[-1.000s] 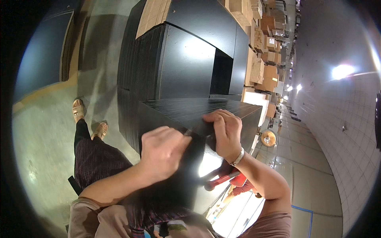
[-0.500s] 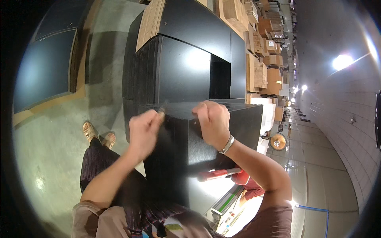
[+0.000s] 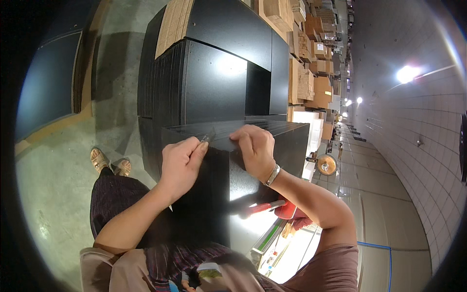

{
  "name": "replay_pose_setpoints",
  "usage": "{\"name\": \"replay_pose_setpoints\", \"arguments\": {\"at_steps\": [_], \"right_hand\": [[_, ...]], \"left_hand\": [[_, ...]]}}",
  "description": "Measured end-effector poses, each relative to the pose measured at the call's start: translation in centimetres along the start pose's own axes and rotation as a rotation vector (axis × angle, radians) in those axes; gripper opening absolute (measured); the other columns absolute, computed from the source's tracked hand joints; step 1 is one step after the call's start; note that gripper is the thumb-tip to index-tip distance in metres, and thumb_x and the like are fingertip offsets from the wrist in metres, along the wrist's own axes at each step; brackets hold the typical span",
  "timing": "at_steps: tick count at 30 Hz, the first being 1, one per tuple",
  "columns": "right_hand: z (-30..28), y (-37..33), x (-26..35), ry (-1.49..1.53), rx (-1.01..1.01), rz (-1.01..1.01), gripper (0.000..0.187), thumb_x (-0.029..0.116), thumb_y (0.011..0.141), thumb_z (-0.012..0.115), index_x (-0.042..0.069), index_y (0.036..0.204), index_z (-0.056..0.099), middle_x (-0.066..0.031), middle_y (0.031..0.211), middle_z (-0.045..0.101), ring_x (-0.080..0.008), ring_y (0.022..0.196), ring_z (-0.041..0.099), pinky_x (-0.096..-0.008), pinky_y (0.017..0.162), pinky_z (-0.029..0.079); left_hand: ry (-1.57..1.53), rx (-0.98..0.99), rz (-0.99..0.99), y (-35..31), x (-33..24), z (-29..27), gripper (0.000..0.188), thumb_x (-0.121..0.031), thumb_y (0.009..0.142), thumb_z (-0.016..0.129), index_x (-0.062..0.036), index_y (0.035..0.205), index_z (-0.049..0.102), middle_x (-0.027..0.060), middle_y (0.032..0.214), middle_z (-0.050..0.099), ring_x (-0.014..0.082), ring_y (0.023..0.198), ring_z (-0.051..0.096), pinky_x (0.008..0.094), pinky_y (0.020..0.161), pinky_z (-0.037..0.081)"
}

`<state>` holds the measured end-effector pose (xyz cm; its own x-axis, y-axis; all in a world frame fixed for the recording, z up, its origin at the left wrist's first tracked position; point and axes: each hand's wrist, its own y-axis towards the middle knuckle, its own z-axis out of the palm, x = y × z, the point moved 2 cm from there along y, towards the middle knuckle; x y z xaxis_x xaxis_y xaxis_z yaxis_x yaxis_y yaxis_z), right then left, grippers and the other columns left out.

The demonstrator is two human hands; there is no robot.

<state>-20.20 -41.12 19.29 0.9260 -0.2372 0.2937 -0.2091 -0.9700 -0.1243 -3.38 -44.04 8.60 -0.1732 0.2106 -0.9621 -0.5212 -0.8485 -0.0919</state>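
Observation:
My left hand [image 3: 181,163] is closed, with a small, thin, pointed object [image 3: 209,136] pinched between thumb and forefinger; its kind is unclear. It is at the near corner of a stack of black panels [image 3: 204,194]. My right hand [image 3: 254,148], with a silver bracelet at the wrist, curls its fingers closed over the stack's edge beside the left. Whatever its fingertips grip is too small to make out. Between the hands, the thin panel edges [image 3: 221,127] look greyish and slightly blurred. Further stacked black panels [image 3: 214,87] stand just beyond.
A red-handled tool [image 3: 262,209] lies beside the stack near my right forearm, next to a brightly lit surface with a green strip [image 3: 269,237]. A dark red sleeve [image 3: 302,220] shows there. Cardboard boxes [image 3: 321,92] line the far side. Another black panel [image 3: 48,82] lies at left.
My left hand has moved slightly right and closer to the right hand, so the thin object shows more plainly. The right hand keeps its curled grip. The whole view has shifted a little.

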Motion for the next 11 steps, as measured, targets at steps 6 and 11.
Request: {"name": "replay_pose_setpoints", "arguments": {"at_steps": [6, 11], "right_hand": [[-0.4, 0.0, -0.1, -0.013, 0.078, 0.048, 0.024, 0.014, 0.085, 0.049, 0.002, 0.075, 0.068, -0.0128, 0.083, 0.071, -0.0321, 0.081, 0.067, -0.0411, 0.076, 0.050], [-0.1, 0.2, 0.1, -0.079, 0.057, -0.034, 0.030, 0.013, 0.082, 0.044, -0.004, 0.078, 0.068, -0.0174, 0.083, 0.070, -0.0328, 0.077, 0.068, -0.0379, 0.075, 0.054]], "left_hand": [[-0.086, 0.041, 0.088, -0.7, -1.6, 0.4, 0.030, -0.011, 0.096, 0.058, 0.0024, 0.071, 0.049, 0.0089, 0.057, 0.043, 0.0144, 0.051, 0.042, 0.0319, 0.049, 0.034], [-0.017, -0.008, 0.103, -0.3, -1.0, 0.2, 0.030, -0.013, 0.092, 0.064, 0.0023, 0.071, 0.051, 0.0173, 0.059, 0.049, 0.0280, 0.049, 0.048, 0.0378, 0.049, 0.038]]}}
